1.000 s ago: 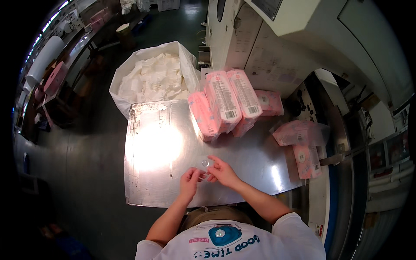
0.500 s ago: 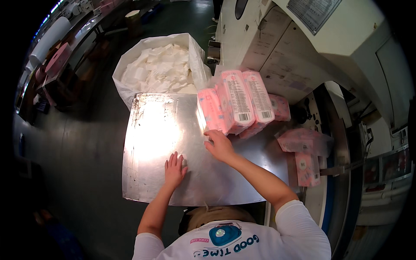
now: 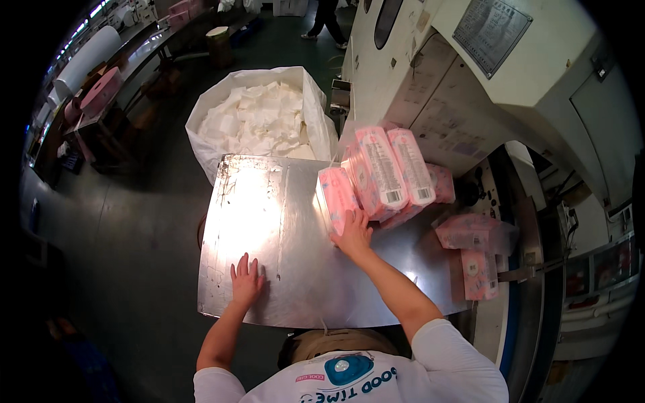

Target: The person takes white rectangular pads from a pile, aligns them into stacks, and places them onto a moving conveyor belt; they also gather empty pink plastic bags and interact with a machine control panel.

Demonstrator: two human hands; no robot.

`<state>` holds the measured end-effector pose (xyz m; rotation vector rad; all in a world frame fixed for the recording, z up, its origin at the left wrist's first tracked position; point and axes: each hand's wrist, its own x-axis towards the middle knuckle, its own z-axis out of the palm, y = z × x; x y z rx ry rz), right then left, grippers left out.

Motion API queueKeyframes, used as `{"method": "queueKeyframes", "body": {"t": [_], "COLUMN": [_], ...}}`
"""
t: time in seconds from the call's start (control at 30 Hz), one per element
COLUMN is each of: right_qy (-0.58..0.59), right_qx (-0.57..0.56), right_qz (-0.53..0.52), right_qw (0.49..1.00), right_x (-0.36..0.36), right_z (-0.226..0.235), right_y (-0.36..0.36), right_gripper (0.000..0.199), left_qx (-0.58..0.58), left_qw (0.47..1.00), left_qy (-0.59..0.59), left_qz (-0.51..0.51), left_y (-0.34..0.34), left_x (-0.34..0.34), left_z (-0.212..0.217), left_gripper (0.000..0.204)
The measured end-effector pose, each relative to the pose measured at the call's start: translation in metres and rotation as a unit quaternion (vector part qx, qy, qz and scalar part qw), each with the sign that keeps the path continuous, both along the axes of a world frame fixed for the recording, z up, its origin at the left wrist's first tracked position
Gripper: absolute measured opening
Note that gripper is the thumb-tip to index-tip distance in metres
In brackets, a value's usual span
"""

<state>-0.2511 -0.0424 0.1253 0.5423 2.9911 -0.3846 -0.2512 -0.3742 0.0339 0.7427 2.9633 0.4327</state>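
Note:
My right hand (image 3: 355,233) grips the near end of a pink soft pack of tissues (image 3: 336,191), with the thumb at its left side and the fingers over its top. This pack lies on a shiny metal table (image 3: 295,269), just left of a cluster of similar packs (image 3: 386,164) in clear wrap. Two packs of that cluster stand side by side on top, printed side up. My left hand (image 3: 247,281) rests on the table's left part with its fingers spread and nothing in it.
A large white bag (image 3: 198,131) full of crumpled white paper stands beyond the table. To the right is a big cream machine (image 3: 430,87), and more pink packs (image 3: 478,269) sit beside it. A person's legs (image 3: 327,23) show far off.
My right hand has taken hold of the left pink pack, which has come slightly nearer and apart from the cluster. My left hand has slid left. The view has shifted a little.

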Motion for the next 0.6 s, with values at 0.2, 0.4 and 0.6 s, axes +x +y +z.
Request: {"method": "queueKeyframes", "body": {"t": [0.2, 0.4, 0.6], "right_qy": [-0.001, -0.171, -0.022], "right_qx": [-0.046, -0.299, -0.481], "right_qz": [0.011, 0.061, 0.040], "right_qw": [0.999, 0.937, 0.876], "right_x": [0.015, 0.105, 0.191], "right_z": [0.015, 0.132, 0.058], "right_y": [0.000, 0.048, 0.096], "right_gripper": [0.067, 0.046, 0.037], "left_qx": [0.258, 0.429, 0.394], "left_qw": [0.959, 0.856, 0.726], "left_qy": [-0.043, -0.167, -0.537], "left_qz": [-0.111, -0.234, -0.172], "left_y": [0.091, 0.192, 0.231], "left_x": [0.024, 0.079, 0.099], "left_z": [0.078, 0.144, 0.083], "left_gripper": [0.056, 0.051, 0.038]}}
